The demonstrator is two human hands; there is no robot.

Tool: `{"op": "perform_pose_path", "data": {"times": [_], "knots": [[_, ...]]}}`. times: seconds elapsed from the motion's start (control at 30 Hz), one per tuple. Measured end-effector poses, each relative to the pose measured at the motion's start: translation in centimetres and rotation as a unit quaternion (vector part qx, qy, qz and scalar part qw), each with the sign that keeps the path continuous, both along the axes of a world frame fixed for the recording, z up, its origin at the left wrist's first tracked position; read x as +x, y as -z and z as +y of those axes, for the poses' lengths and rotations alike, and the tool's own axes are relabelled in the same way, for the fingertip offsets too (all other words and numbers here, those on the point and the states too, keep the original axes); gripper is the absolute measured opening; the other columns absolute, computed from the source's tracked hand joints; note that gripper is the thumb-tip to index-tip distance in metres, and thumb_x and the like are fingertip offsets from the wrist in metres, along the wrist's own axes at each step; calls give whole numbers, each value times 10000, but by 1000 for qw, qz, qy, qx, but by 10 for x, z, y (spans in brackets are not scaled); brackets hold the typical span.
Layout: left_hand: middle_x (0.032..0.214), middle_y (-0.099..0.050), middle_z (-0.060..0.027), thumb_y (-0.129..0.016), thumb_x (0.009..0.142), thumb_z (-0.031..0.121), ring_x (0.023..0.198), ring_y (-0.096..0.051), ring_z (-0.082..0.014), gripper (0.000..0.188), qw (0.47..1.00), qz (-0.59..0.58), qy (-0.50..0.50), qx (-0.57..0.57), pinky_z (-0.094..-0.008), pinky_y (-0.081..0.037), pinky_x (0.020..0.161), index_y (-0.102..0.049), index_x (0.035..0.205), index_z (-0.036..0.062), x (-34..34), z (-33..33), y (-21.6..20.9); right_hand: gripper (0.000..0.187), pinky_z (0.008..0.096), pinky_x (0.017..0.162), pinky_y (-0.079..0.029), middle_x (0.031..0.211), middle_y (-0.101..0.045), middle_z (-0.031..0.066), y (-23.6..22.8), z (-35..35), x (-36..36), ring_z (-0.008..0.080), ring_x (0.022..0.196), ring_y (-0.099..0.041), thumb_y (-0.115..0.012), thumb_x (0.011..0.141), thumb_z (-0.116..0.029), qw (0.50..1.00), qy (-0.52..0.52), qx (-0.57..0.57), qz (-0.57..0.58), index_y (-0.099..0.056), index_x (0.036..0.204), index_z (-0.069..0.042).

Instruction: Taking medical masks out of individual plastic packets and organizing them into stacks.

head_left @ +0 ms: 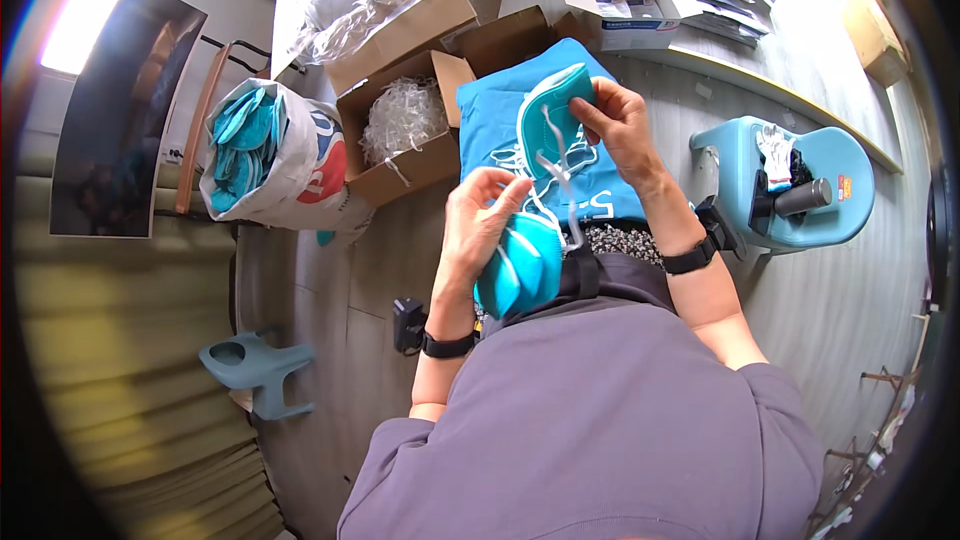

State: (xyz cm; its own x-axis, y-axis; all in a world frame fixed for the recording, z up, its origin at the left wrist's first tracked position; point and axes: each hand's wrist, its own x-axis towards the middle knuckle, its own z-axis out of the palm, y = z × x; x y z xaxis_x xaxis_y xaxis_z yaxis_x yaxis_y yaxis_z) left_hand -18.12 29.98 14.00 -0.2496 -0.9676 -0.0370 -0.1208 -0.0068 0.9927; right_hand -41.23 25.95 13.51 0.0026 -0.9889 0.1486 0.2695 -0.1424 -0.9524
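The right hand [620,125] pinches a teal piece [552,125] at its upper right edge, between thumb and fingers, and holds it raised over a blue bag [485,105] that lies in front of the person. The piece is curved, shows a white border, and has a pale cord [555,170] hanging from it toward the near side. The left hand [472,225], lower and to the left, has thumb and forefinger brought together beside the cords; whether a cord is caught between them cannot be told. A bundle of teal pieces [520,265] sits just beneath that hand, overlapping one another; its remaining fingers are hidden, so their hold is not established. On the left, a white sack [285,185] contains further teal pieces, and beside it a cardboard box [425,165] holds loose white strands [405,120]. Assessment: the raised piece should prove light and flexible, likely to crease under a hard squeeze, and not prone to slip. Its border appears the soundest place to grip. The cord looks thin, limp and liable to tangle, and is best taken near its attached end.
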Motion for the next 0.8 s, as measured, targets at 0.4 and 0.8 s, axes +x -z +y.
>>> {"op": "perform_pose_path", "data": {"times": [0.4, 0.8], "knots": [[632, -511, 11, -655, 963, 178, 585, -433, -36, 202, 979, -153, -36, -133, -240, -386, 506, -615, 886, -4, -17, -6, -25, 215, 243, 570, -446, 796, -617, 44, -32, 24, 35, 96, 623, -543, -797, 790, -75, 956, 151, -71, 240, -643, 933, -34], [597, -415, 44, -704, 893, 50, 615, -358, -32, 225, 982, -132, 4, -132, -255, -347, 498, -549, 741, -7, -11, 2, -18, 145, 322, 695, -512, 776, -614, 95, 9, 4, 21, 196, 757, -639, -643, 759, 119, 973, 45, -96, 206, -609, 793, -18]]}}
